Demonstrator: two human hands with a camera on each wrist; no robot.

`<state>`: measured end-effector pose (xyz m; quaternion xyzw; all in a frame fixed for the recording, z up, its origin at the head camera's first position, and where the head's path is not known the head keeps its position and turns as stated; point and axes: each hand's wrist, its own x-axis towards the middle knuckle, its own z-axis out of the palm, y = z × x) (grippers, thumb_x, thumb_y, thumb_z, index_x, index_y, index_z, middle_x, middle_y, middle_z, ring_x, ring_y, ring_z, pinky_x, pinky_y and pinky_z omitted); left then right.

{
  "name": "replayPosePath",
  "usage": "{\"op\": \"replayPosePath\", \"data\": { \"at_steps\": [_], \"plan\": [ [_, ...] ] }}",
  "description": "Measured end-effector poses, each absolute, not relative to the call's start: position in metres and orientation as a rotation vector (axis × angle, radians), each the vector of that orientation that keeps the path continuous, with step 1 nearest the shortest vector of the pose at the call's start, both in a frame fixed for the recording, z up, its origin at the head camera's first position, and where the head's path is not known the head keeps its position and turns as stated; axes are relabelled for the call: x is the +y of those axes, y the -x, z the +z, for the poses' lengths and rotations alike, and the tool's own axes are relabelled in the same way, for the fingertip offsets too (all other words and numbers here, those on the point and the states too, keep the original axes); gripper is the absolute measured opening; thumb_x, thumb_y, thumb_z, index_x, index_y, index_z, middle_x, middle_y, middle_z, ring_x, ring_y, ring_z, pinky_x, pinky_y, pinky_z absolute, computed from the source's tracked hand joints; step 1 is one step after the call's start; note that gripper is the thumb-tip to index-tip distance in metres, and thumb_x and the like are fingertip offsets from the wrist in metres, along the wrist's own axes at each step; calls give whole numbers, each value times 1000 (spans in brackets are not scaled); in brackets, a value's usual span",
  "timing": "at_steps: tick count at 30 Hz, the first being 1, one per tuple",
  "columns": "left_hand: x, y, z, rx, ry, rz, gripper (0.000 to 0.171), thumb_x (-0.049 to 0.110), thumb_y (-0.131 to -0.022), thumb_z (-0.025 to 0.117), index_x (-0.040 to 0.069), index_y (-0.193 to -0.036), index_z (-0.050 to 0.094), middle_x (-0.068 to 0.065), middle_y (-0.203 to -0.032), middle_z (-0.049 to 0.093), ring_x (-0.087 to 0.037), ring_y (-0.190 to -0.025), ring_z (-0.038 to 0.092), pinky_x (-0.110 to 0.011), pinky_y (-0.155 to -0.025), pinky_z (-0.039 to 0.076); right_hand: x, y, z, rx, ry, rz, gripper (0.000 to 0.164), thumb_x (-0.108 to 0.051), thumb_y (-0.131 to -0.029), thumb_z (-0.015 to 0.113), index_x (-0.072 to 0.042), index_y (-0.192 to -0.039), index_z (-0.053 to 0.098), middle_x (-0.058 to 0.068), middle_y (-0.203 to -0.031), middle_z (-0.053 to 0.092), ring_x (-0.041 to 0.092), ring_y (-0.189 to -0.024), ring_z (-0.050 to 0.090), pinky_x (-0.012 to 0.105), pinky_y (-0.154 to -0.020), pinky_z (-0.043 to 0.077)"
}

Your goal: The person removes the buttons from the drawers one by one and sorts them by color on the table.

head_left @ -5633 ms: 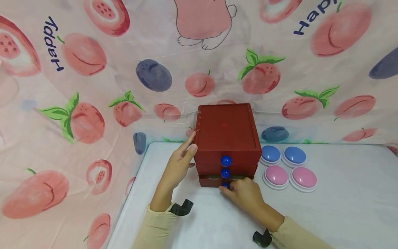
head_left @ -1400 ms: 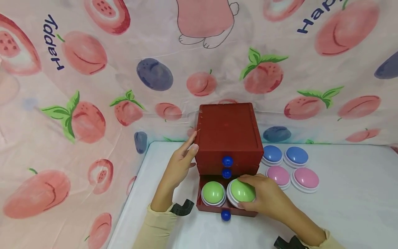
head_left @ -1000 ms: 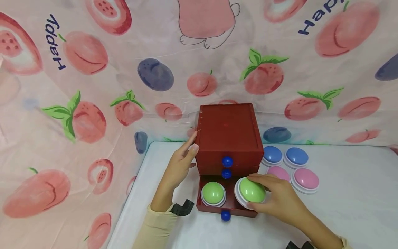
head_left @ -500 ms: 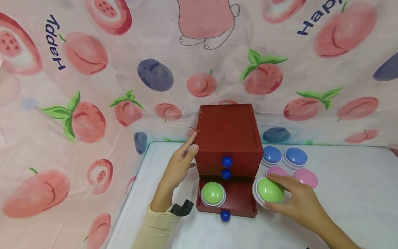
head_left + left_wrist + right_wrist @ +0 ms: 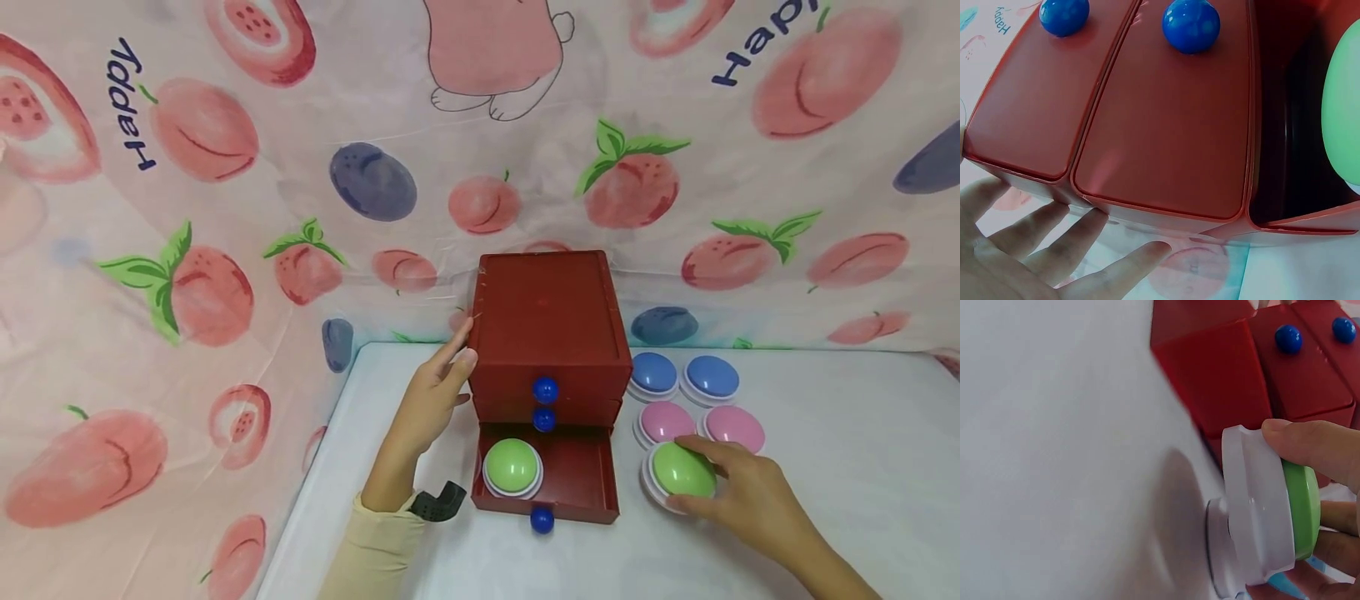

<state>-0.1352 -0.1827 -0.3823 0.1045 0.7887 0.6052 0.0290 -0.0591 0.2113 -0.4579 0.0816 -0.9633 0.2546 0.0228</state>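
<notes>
A small red drawer cabinet (image 5: 551, 312) with blue knobs stands at the table's back edge, its bottom drawer (image 5: 581, 479) pulled out. One green-domed push button (image 5: 513, 467) with a white base sits in the left half of that drawer. My left hand (image 5: 429, 396) rests on the cabinet's left side, fingers (image 5: 1116, 272) extended in the left wrist view. To the right of the drawer, my right hand (image 5: 750, 492) grips a second green push button (image 5: 682, 471) by its white base (image 5: 1259, 506), thumb and fingers on opposite sides. A shadow beneath suggests it is slightly above the table.
Just behind the held button are two pink push buttons (image 5: 666, 422), and behind those two blue ones (image 5: 711, 377), all beside the cabinet. A fruit-printed cloth (image 5: 300, 108) hangs behind the white table (image 5: 847, 450).
The bottom drawer, nearly shut earliest, is now out. My right hand has lifted the right green button from it and moved it right, before the pink ones. My left hand stays put.
</notes>
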Motion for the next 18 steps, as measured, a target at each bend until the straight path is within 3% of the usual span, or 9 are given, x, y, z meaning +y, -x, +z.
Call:
{"op": "replayPosePath", "data": {
  "at_steps": [4, 18],
  "plan": [
    [-183, 135, -383, 2443, -317, 1866, 53, 45, -107, 50, 44, -157, 34, -1, -164, 35, -31, -143, 48, -59, -96, 55, 214, 59, -462, -3017, -243, 811, 90, -64, -61, 90, -13, -131, 69, 21, -125, 70, 38, -103, 69, 57, -86, 59],
    [-183, 136, -383, 2430, -323, 1877, 54, 45, -107, 50, 43, -157, 34, 2, -165, 33, -31, -144, 47, -60, -97, 54, 219, 55, -474, -3027, -290, 800, 81, -58, -59, 94, -13, -123, 73, 14, -116, 75, 31, -100, 72, 56, -86, 58]
  ]
}}
